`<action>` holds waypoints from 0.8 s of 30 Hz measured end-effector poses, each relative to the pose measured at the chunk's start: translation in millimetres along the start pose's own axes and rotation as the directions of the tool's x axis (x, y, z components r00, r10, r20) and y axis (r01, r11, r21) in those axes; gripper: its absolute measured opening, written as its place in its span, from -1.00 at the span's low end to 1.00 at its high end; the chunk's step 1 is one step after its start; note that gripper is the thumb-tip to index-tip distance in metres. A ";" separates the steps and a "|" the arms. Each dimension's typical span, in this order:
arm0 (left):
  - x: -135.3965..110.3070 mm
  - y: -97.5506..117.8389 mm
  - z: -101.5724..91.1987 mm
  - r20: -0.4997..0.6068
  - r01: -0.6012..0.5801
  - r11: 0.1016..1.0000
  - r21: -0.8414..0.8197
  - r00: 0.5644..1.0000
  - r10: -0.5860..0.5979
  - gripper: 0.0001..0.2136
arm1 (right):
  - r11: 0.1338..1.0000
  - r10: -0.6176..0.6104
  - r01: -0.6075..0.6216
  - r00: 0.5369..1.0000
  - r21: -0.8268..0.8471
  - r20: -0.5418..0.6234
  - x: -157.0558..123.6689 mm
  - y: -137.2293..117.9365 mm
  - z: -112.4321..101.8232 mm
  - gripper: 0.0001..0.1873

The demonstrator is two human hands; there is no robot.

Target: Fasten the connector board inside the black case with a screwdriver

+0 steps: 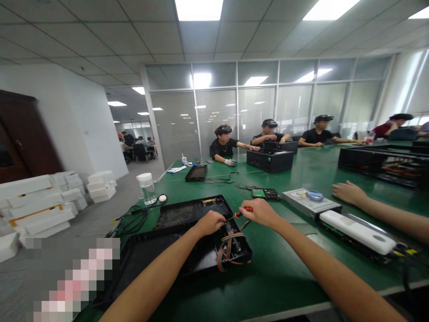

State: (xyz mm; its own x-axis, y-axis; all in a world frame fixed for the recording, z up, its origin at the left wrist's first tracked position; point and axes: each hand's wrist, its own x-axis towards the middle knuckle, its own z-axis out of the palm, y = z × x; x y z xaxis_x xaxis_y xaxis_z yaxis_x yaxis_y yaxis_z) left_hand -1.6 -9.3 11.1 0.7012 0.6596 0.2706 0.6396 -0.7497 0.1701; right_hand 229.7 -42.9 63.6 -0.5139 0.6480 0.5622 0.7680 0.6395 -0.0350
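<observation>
My right hand (260,212) is closed around a screwdriver (247,209) with a red and black handle, its thin shaft pointing left. At the shaft's far end my left hand (210,222) has its fingers pinched together; whatever they grip is too small to make out. Both hands are over the right end of an open black metal casing (191,264) lying on the green table (288,277). Striped ribbon-like wires (229,243) loop out of that end. Behind it lies another black panel (184,213) with a small brass-coloured piece at its far edge.
To the right are a silver drive box (298,200) with a tape roll on it, a white device (357,230) and another person's arm (378,210). A green circuit board (263,193) lies beyond my hands. A lidded jar (146,188) and black cables (132,219) stand left.
</observation>
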 end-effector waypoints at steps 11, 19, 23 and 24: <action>-2.9 2.9 -3.9 -0.006 -0.017 0.999 -0.027 1.000 0.017 -0.80 | 0.987 0.027 -0.007 0.992 -0.159 0.119 15.3 -17.5 -18.1 -0.61; -1.5 4.0 -2.6 -0.003 0.017 1.000 -0.026 1.000 -0.017 -0.81 | 0.970 0.131 -0.067 0.953 -0.232 0.275 41.7 -35.0 -35.0 -0.45; -1.5 7.9 -3.4 0.006 0.082 0.996 -0.029 0.997 -0.082 -0.84 | 0.988 0.135 -0.102 0.937 -0.118 0.323 53.9 -39.3 -40.9 -0.58; -1.7 9.2 -3.8 0.011 0.097 0.995 -0.027 0.995 -0.097 -0.85 | 0.992 0.121 -0.098 0.933 -0.085 0.338 56.8 -40.4 -41.2 -0.60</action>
State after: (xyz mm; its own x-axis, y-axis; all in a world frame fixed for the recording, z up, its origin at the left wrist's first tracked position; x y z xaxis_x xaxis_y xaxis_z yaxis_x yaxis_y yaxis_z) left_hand 1.8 -17.5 15.9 0.6393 0.7296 0.2428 0.6959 -0.6833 0.2208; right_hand 185.3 -49.0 131.0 -0.5161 0.8219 0.2413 0.8441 0.5358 -0.0197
